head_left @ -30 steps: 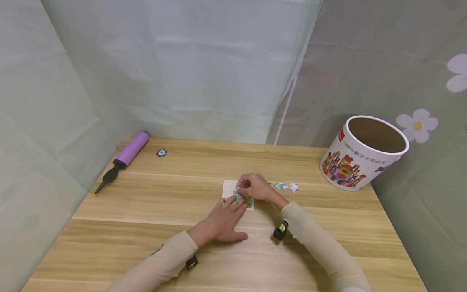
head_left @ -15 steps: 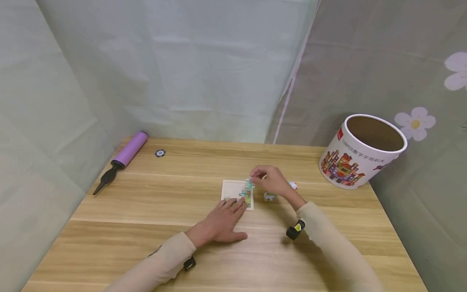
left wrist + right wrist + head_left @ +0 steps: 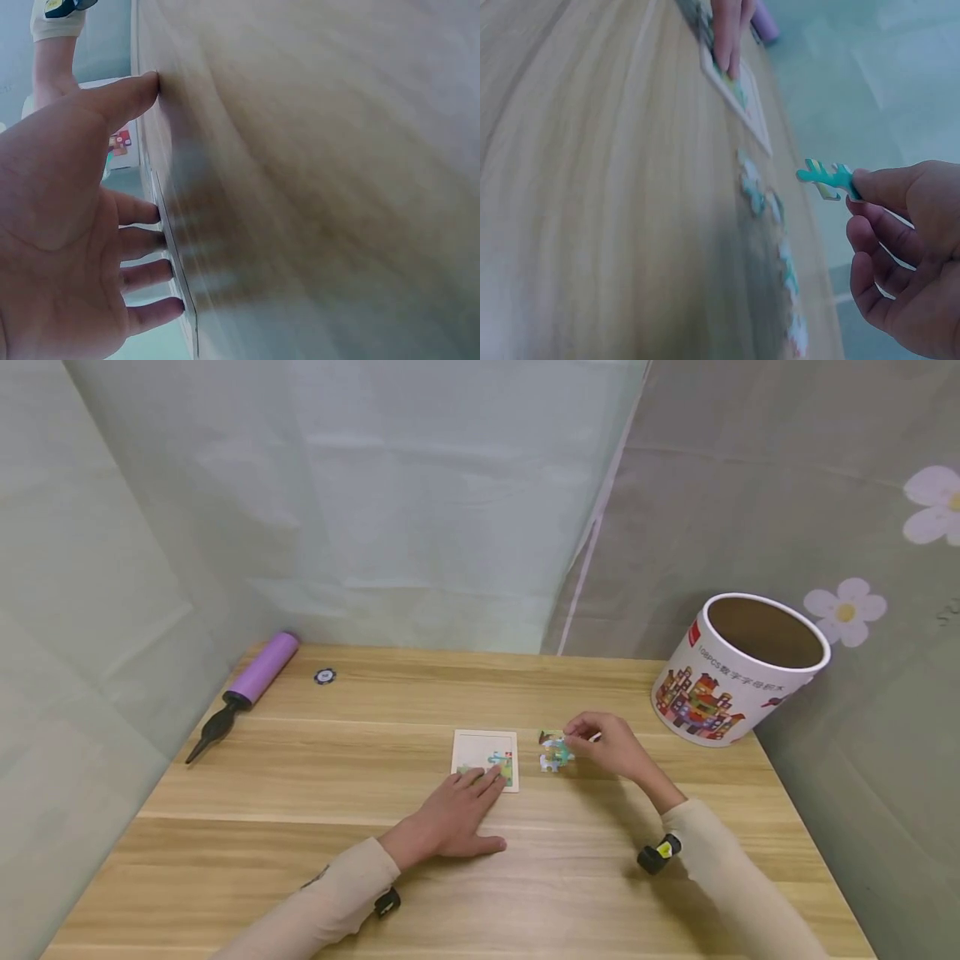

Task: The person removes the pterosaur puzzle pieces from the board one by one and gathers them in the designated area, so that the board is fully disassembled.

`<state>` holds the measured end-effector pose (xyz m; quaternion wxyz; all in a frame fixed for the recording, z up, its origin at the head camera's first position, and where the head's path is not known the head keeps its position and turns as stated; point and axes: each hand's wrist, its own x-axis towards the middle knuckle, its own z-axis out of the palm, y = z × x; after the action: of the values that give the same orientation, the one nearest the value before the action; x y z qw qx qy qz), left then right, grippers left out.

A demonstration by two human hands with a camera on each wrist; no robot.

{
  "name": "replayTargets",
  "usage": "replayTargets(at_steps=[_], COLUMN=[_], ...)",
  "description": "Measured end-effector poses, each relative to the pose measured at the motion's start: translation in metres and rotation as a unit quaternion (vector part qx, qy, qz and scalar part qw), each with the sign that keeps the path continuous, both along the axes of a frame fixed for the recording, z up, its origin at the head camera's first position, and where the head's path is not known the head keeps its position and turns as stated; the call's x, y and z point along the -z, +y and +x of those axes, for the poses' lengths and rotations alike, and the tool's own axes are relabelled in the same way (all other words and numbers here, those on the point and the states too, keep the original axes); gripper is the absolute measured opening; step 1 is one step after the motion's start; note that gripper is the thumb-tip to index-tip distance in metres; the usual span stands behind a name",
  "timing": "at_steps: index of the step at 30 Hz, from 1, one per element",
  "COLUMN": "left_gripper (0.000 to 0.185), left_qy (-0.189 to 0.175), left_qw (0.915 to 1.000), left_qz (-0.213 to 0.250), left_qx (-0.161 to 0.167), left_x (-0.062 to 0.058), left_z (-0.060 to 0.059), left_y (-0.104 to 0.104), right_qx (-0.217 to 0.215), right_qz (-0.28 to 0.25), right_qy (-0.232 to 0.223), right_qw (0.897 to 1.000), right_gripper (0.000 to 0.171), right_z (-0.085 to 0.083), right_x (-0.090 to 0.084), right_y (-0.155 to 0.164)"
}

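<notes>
Head view: your right hand (image 3: 611, 748) pinches a puzzle piece (image 3: 829, 177); your left hand (image 3: 459, 818) rests outstretched on the puzzle board (image 3: 474, 747). The white bucket (image 3: 720, 695) reads "108PCS 数字字母积木".

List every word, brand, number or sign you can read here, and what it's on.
"108PCS数字字母积木": on the white bucket.
Too small to read: the red label on that bucket.
Too small to read: markings on the round chip.
Too small to read: the yellow label at the right wrist.
No lettering can be made out on the puzzle board or the puzzle piece in the right hand.
</notes>
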<state>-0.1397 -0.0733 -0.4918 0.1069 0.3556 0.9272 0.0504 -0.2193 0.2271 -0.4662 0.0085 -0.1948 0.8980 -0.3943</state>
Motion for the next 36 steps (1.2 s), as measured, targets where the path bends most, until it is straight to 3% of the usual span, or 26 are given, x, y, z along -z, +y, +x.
replayTargets(at_steps=[10,26,36], left_gripper=[0.091,0.09,0.089], left_qy=[0.015,0.027,0.02], left_qw=[0.9999,0.9996,0.9998], left_qz=[-0.001,0.0,0.005], left_qx=[0.005,0.011,0.004], left_x=[0.0,0.002,0.002], left_z=[-0.001,0.0,0.001], left_y=[-0.001,-0.001,-0.001], right_qx=[0.013,0.036,0.018], right_qz=[0.019,0.052,0.086], right_qy=[-0.016,-0.043,0.01], right_qw=[1.0,0.997,0.996], right_gripper=[0.004,0.005,0.005], right_z=[0.002,0.001,0.003], right_x=[0.015,0.031,0.029], right_y=[0.018,0.02,0.015])
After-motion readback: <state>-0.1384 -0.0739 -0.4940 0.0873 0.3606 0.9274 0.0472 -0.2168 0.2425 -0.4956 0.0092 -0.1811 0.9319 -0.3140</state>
